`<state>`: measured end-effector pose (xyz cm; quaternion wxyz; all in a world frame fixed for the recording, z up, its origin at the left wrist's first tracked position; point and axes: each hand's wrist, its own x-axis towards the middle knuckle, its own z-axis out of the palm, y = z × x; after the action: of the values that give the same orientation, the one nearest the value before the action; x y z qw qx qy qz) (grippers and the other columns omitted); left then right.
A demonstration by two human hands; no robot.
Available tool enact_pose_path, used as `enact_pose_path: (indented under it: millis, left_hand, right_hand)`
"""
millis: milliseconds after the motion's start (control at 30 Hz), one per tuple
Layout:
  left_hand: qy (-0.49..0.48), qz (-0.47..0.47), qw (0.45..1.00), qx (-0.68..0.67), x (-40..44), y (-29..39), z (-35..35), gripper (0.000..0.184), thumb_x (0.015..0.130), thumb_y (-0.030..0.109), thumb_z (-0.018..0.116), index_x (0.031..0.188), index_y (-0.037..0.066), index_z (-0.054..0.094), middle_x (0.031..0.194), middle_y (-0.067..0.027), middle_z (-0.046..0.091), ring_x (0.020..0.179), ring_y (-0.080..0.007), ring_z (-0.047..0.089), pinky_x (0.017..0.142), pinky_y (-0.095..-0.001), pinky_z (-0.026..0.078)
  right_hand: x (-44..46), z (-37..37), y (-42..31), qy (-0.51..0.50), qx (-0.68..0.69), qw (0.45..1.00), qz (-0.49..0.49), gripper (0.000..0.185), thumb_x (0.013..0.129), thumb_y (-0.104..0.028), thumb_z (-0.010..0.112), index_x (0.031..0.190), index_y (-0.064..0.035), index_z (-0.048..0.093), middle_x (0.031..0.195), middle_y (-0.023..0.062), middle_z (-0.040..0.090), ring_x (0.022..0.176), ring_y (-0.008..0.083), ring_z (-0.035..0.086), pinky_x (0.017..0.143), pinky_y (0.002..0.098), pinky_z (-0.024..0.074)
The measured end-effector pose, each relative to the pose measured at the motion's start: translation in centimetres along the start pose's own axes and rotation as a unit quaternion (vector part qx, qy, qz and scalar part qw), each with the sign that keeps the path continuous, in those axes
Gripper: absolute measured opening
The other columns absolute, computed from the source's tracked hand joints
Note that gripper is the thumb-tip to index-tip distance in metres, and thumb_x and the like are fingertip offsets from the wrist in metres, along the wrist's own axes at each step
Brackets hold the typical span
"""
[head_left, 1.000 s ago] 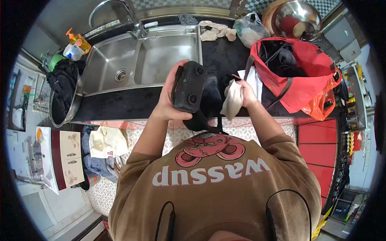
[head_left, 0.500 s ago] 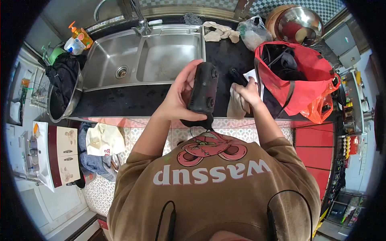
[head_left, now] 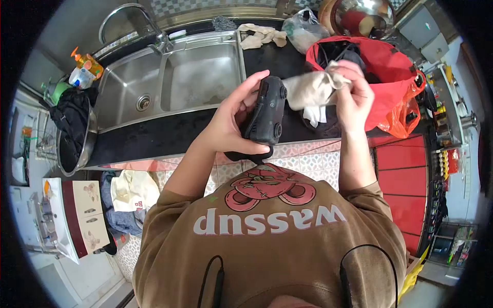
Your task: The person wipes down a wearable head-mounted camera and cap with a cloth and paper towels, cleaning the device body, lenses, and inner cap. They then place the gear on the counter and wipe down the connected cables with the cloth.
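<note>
My left hand (head_left: pixel 239 115) grips a black device (head_left: pixel 268 110) with two round lenses, held upright above the counter's front edge. A black strap hangs beneath it. My right hand (head_left: pixel 353 97) is closed on a pale cloth (head_left: pixel 310 90), raised to the right of the device; the cloth is slightly blurred and stretches toward the device without clearly touching it. Behind my right hand stands a red bag (head_left: pixel 390 61) with black items inside. A white paper piece (head_left: pixel 314 115) lies below the cloth.
A double sink (head_left: pixel 203 77) with a faucet (head_left: pixel 164 42) is set in the black counter (head_left: pixel 149 134). Another cloth (head_left: pixel 262 36) and a plastic bag (head_left: pixel 304 33) lie at the back. A metal basin (head_left: pixel 91 141) with black fabric stands left, near an orange bottle (head_left: pixel 87 62).
My right hand has lifted the cloth up from beside the white paper and swung it toward the red bag. My left hand still holds the device, now turned a little.
</note>
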<state>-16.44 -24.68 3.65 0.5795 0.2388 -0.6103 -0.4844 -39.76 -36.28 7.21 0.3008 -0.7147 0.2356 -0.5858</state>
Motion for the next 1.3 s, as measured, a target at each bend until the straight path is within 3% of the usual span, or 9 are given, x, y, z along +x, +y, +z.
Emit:
enact_pose_path:
  millis: [33, 167, 233, 400, 667, 767, 900, 1033, 1300]
  left_hand:
    - [-0.016, 0.003, 1.000, 0.010, 0.2, -0.1, 0.1, 0.121, 0.050, 0.003, 0.088, 0.149, 0.004, 0.019, 0.140, -0.0110, 0.041, 0.124, -0.0211, 0.045, 0.104, -0.0336, 0.034]
    - [-0.029, -0.016, 0.999, -0.007, 0.5, -0.4, 0.9, 0.122, 0.049, 0.005, 0.090, 0.149, 0.003, 0.019, 0.140, -0.0108, 0.041, 0.127, -0.0215, 0.044, 0.106, -0.0348, 0.032]
    - [-0.031, -0.030, 0.999, -0.012, 0.3, -0.4, 1.2, 0.122, 0.049, 0.006, 0.090, 0.149, 0.003, 0.019, 0.141, -0.0109, 0.040, 0.128, -0.0217, 0.043, 0.107, -0.0351, 0.032]
    - [-0.024, 0.002, 0.999, -0.022, -0.9, -2.0, 1.1, 0.122, 0.050, 0.007, 0.091, 0.148, 0.002, 0.019, 0.144, -0.0113, 0.038, 0.132, -0.0225, 0.040, 0.109, -0.0360, 0.030]
    - [-0.063, 0.043, 0.997, 0.032, -0.1, -0.1, 1.0, 0.122, 0.050, 0.007, 0.091, 0.148, 0.001, 0.018, 0.146, -0.0123, 0.035, 0.132, -0.0223, 0.039, 0.108, -0.0346, 0.031]
    - [-0.055, 0.051, 0.997, 0.026, 0.0, -0.2, 0.8, 0.123, 0.049, 0.007, 0.091, 0.148, 0.001, 0.018, 0.146, -0.0126, 0.035, 0.132, -0.0219, 0.039, 0.107, -0.0340, 0.032]
    - [-0.034, 0.044, 0.998, -0.006, 0.2, -0.8, 0.1, 0.123, 0.048, 0.007, 0.092, 0.147, -0.001, 0.019, 0.146, -0.0128, 0.034, 0.131, -0.0209, 0.040, 0.106, -0.0331, 0.033]
    - [-0.029, 0.037, 0.999, -0.022, 0.5, -0.9, 0.1, 0.123, 0.048, 0.006, 0.091, 0.147, -0.001, 0.020, 0.146, -0.0124, 0.035, 0.130, -0.0198, 0.041, 0.106, -0.0328, 0.034]
    - [0.052, 0.059, 0.997, 0.001, 1.6, -2.0, 0.4, 0.119, 0.049, 0.004, 0.090, 0.146, 0.001, 0.023, 0.140, -0.0101, 0.040, 0.126, -0.0197, 0.045, 0.103, -0.0327, 0.038]
  right_hand:
    - [0.5, 0.1, -1.2, 0.009, -0.069, 0.987, -0.142, 0.016, 0.080, 0.006, 0.056, 0.089, 0.0004, 0.069, 0.092, 0.0081, 0.064, 0.088, 0.0169, 0.060, 0.075, 0.0280, 0.0500]
    - [-0.5, 1.7, -6.4, -0.062, -0.102, 0.951, -0.286, 0.012, 0.074, 0.003, 0.063, 0.084, 0.0013, 0.069, 0.096, 0.0115, 0.064, 0.091, 0.0228, 0.060, 0.076, 0.0327, 0.0516]
    - [-0.9, 2.7, -7.3, -0.193, -0.065, 0.883, -0.424, 0.011, 0.070, 0.000, 0.066, 0.081, 0.0012, 0.068, 0.096, 0.0112, 0.064, 0.089, 0.0247, 0.061, 0.073, 0.0350, 0.0525]
    - [-0.3, 3.0, -5.5, -0.281, -0.051, 0.839, -0.464, 0.015, 0.067, -0.002, 0.068, 0.081, 0.0013, 0.068, 0.094, 0.0110, 0.063, 0.088, 0.0271, 0.061, 0.071, 0.0358, 0.0526]
    - [0.6, 1.9, -0.5, -0.193, -0.152, 0.903, -0.354, 0.017, 0.077, 0.006, 0.063, 0.092, -0.0005, 0.070, 0.100, 0.0118, 0.063, 0.086, 0.0246, 0.062, 0.075, 0.0339, 0.0514]
    - [-1.0, 2.0, 0.7, -0.088, -0.016, 0.995, -0.038, 0.026, 0.079, 0.010, 0.057, 0.098, -0.0012, 0.071, 0.102, 0.0118, 0.062, 0.091, 0.0209, 0.061, 0.081, 0.0314, 0.0495]
    - [-2.7, 3.9, -0.6, -0.089, 0.118, 0.989, 0.027, 0.029, 0.081, 0.010, 0.054, 0.103, -0.0005, 0.070, 0.107, 0.0120, 0.060, 0.098, 0.0182, 0.059, 0.086, 0.0298, 0.0468]
    - [-2.6, 3.7, -0.6, -0.151, 0.127, 0.980, 0.011, 0.029, 0.081, 0.009, 0.055, 0.105, 0.0007, 0.069, 0.111, 0.0119, 0.058, 0.103, 0.0181, 0.057, 0.087, 0.0293, 0.0453]
    - [-4.0, 4.0, 0.2, -0.107, 0.029, 0.993, 0.041, 0.029, 0.083, 0.008, 0.054, 0.109, 0.0027, 0.066, 0.111, 0.0103, 0.057, 0.099, 0.0151, 0.056, 0.084, 0.0251, 0.0434]
